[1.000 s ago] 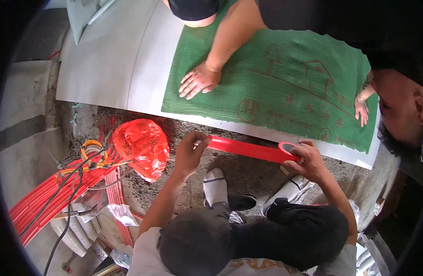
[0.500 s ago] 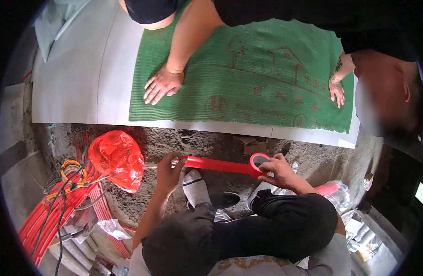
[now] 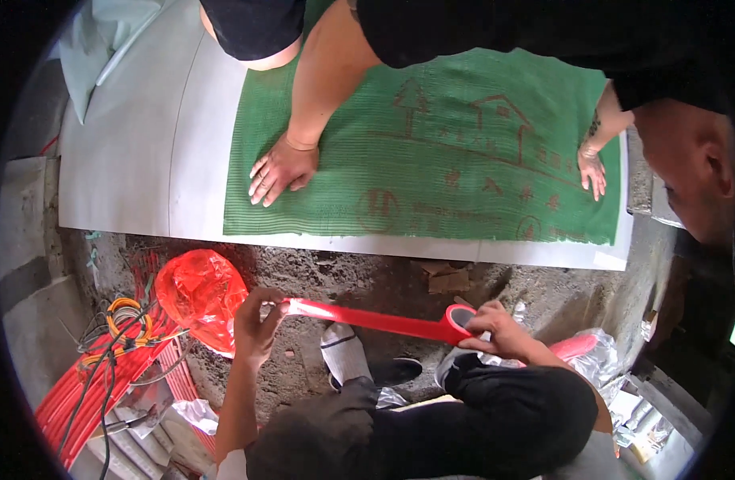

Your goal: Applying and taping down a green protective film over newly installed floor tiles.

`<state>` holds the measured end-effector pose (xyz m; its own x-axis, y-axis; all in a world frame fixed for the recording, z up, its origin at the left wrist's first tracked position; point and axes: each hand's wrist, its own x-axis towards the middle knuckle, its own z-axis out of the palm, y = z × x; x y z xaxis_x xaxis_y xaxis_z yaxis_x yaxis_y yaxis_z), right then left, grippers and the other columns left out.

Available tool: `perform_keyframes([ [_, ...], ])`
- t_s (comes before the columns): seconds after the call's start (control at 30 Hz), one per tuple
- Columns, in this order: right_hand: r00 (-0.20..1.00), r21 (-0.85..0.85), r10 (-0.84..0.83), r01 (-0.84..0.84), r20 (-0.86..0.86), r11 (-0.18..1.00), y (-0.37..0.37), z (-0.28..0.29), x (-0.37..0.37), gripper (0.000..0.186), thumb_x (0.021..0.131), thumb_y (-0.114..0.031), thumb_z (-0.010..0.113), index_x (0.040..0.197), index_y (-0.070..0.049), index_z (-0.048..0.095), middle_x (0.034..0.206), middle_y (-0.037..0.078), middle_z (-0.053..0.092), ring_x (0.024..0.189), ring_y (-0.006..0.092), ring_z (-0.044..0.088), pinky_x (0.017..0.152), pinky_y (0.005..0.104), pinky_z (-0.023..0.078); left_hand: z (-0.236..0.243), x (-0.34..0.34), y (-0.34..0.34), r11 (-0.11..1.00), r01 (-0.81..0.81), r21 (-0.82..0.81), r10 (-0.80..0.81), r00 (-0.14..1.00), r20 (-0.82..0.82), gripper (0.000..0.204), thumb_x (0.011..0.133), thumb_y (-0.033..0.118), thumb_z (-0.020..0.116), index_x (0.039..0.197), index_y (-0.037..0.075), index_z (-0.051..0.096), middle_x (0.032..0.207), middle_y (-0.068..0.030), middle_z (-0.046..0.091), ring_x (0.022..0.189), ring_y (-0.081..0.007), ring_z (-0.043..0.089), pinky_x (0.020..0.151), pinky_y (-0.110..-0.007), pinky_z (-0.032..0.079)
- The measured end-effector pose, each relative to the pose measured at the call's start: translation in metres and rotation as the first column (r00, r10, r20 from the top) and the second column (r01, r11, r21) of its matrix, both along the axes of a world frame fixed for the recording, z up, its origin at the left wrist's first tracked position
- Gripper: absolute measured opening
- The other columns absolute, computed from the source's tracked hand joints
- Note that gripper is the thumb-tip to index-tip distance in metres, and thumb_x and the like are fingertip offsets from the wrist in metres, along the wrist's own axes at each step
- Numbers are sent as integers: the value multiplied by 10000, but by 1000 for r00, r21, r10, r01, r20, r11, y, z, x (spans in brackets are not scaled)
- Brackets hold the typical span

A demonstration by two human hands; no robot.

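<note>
A red strip of tape (image 3: 367, 317) is stretched in the air across the centre of the frame, sloping slightly down from left to right. Its roll (image 3: 450, 326) is right of centre. The left hand (image 3: 258, 326), left of centre, has thumb and fingertips clamped on the loose end; the right hand (image 3: 499, 332) grips the roll's right side, fingers closed on its rim.

The tape looks light, thin and bendy, probably sticky on one face and apt to fold onto itself if it goes slack. The roll seems stiffer, and its rim is the surest hold; the strip is best pinched at its very end.

Just beside the left hand is a crumpled red plastic bag (image 3: 201, 296), close enough to snag the strip. Further to the lower left lie red pipes (image 3: 103, 392) and tangled cables (image 3: 126, 320). Below the strip, a foot in a white sock (image 3: 345, 352) and dark-trousered legs (image 3: 503, 416) limit downward room. Clear plastic wrap (image 3: 603, 356) lies at lower right.

Across the top, a co-worker leans in, both hands flat on a green sheet (image 3: 343, 184) over a pale board (image 3: 135, 160).
</note>
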<state>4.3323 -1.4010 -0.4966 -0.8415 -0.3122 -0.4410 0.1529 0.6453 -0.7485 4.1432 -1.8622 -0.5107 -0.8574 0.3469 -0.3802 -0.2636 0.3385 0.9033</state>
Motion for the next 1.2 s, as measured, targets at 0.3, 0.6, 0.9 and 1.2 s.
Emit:
perform_keyframes([
  [0.3, 989, -301, 112, -136, -97, 944, -49, -23, -11, 261, 818, -264, 870, 933, -94, 709, 990, 85, 687, 1021, 325, 649, 918, 453, 474, 180, -34, 13, 938, 271, -215, -327, 897, -298, 181, 680, 7, 814, 828, 35, 714, 860, -95, 706, 835, -255, 677, 757, -377, 522],
  [0.6, 940, -372, 229, -313, -251, 874, -120, -65, -59, 331, 914, -316, 765, 1138, -89, 678, 1110, 114, 669, 1088, 331, 608, 958, 463, 464, 238, -39, 9, 924, 348, -157, -381, 866, -323, 194, 696, 139, 837, 727, 76, 657, 707, -58, 670, 640, -208, 624, 636, -333, 482],
  [0.9, 833, -262, -84, -75, -547, 962, -131, -49, -89, 593, 933, -347, 728, 1405, -25, 570, 1383, 165, 608, 1311, 347, 559, 1106, 476, 454, 309, -50, 29, 797, 534, -281, -603, 706, -370, 124, 741, 118, 832, 798, 73, 731, 776, -72, 713, 693, -170, 675, 640, -284, 493],
  [1.2, 714, 396, 259, 28, -650, 918, -113, -106, -99, 810, 930, -417, 659, 1564, 8, 386, 1674, 204, 311, 1574, 348, 260, 1300, 491, 174, 275, -84, -98, 549, 747, -376, -779, 293, -555, 897, 729, 577, 823, 1356, -4, 553, 1215, -50, 683, 1125, -311, 619, 1092, -488, 399],
])
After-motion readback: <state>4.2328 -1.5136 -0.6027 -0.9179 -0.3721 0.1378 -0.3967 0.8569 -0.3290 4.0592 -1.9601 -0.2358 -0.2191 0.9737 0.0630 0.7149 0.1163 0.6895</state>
